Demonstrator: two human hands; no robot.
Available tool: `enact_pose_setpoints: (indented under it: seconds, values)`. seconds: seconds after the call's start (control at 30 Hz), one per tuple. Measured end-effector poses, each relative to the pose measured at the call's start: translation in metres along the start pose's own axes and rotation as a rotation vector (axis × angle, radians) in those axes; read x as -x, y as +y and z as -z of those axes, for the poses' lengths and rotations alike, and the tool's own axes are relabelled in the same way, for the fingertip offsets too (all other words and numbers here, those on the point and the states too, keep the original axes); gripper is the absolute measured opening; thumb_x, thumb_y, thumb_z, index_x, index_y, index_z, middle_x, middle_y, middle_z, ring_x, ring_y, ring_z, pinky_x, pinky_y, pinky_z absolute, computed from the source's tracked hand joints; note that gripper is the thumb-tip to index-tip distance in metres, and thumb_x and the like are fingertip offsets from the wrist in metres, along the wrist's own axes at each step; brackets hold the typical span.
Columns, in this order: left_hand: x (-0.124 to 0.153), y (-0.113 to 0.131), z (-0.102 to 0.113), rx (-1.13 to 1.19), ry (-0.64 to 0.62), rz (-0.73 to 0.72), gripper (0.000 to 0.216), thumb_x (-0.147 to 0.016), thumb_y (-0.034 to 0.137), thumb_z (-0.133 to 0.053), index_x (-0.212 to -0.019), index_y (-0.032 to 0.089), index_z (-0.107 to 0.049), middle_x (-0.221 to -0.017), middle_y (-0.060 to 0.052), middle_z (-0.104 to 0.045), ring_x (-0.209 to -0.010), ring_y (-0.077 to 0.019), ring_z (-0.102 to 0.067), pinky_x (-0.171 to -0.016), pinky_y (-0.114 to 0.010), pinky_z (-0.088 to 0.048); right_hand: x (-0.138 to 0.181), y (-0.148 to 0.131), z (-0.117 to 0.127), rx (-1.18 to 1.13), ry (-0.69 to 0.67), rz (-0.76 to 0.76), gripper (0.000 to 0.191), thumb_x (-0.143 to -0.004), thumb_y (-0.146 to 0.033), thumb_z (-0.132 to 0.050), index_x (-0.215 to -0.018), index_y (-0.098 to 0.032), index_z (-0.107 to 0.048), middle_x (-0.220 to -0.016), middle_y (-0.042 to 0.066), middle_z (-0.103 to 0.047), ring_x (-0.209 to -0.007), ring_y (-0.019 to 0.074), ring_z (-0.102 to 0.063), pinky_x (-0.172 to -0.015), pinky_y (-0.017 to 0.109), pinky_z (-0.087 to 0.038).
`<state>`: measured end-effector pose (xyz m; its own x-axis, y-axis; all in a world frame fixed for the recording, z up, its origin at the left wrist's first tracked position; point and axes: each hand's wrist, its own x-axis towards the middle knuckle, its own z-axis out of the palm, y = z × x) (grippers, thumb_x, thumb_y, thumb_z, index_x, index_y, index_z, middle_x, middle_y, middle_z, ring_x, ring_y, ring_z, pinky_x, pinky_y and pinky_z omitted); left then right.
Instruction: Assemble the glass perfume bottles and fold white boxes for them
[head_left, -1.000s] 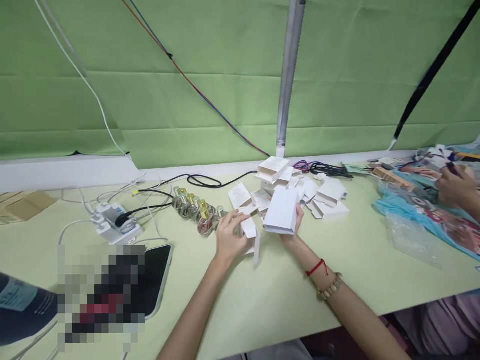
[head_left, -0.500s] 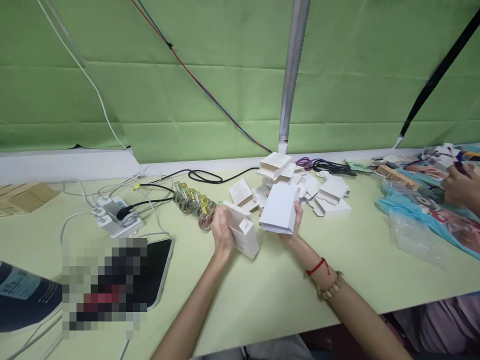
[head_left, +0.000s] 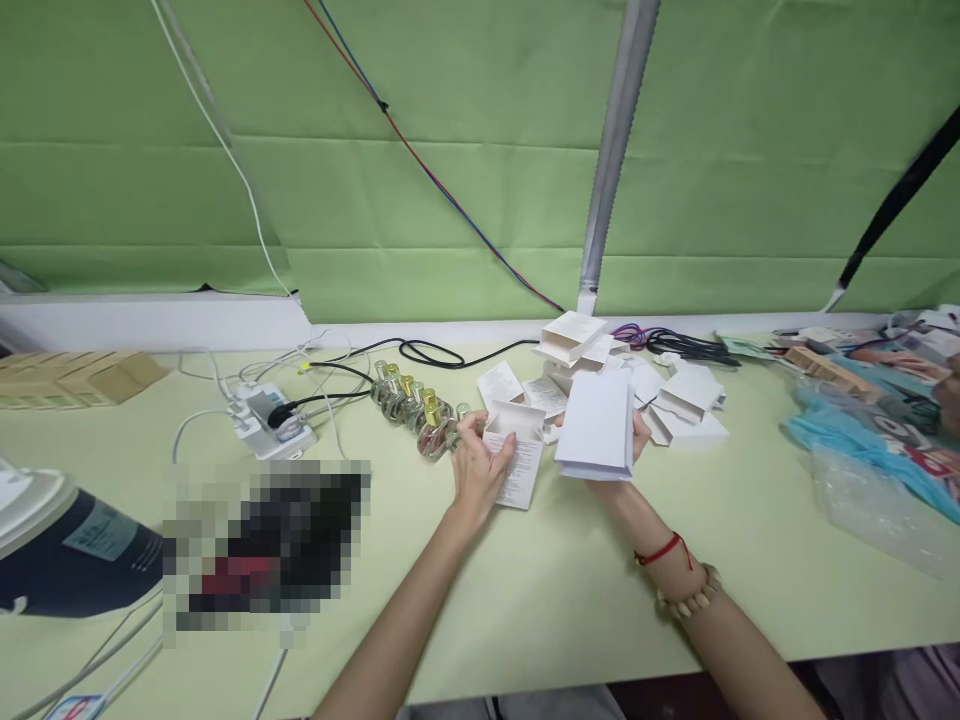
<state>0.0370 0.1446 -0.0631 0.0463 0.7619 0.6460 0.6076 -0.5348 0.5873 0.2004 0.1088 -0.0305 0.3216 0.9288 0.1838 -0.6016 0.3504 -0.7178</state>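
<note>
My left hand (head_left: pixel 480 465) is closed around a small white carton (head_left: pixel 519 474), thumb across its printed face. The carton's upper end stands open with a flap raised. To the right, my right hand (head_left: pixel 636 440) grips what looks like a stack of folded white paper (head_left: pixel 596 425), blank side up, with layered edges at its near end. Most of that hand's fingers are hidden beneath it. Behind both hands lies a heap of white cartons (head_left: pixel 686 392), several with open ends. Small glass bottles with gold and clear caps (head_left: pixel 431 425) stand just left of my left hand.
A white power strip (head_left: pixel 274 420) with plugs and cables lies left, near cardboard boxes (head_left: pixel 112 378). A dark blue tub (head_left: pixel 105 545) is at the left edge. Clear and blue plastic bags (head_left: pixel 862 490) lie right. Coiled black cable (head_left: pixel 690 345) rests by the green wall covering.
My left hand has turned the carton so that its printed face and open top now show. The whole view has shifted left. My right hand still holds the white paper stack.
</note>
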Motion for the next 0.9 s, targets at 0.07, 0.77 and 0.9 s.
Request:
enact_pose_setpoints:
  seconds: [0.07,0.77,0.9]
  values:
    - [0.001,0.002,-0.001,-0.013,0.065,-0.105,0.036,-0.086,0.046,-0.041,-0.102,0.016,-0.031,-0.1,-0.01,-0.052,-0.083,-0.0143,-0.056,-0.065,-0.026,-0.042,0.0,-0.001,0.002,0.021,-0.032,0.003,0.056,-0.073,-0.061,-0.027,-0.092,-0.017,-0.057,-0.077,0.01,-0.061,-0.063,0.0225,-0.056,-0.053,0.035,-0.043]
    - [-0.001,0.028,0.008,-0.138,-0.06,-0.356,0.035,-0.083,0.041,-0.051,-0.108,0.017,-0.048,-0.091,-0.002,-0.057,-0.076,-0.0118,-0.055,-0.064,-0.021,-0.04,-0.002,-0.015,-0.003,-0.053,0.03,-0.19,0.075,-0.061,-0.05,-0.055,-0.126,-0.016,-0.043,-0.11,0.011,-0.059,-0.1,0.028,-0.057,-0.09,0.045,-0.043]
    - [0.003,0.026,0.005,-0.081,-0.081,-0.408,0.044,-0.081,0.041,-0.052,-0.116,0.017,-0.041,-0.093,-0.003,-0.057,-0.069,-0.01,-0.054,-0.059,-0.02,-0.039,-0.004,-0.012,-0.001,-0.065,0.085,-0.128,0.065,-0.059,-0.038,-0.065,-0.119,-0.018,-0.05,-0.112,0.007,-0.058,-0.103,0.0233,-0.055,-0.093,0.039,-0.043]
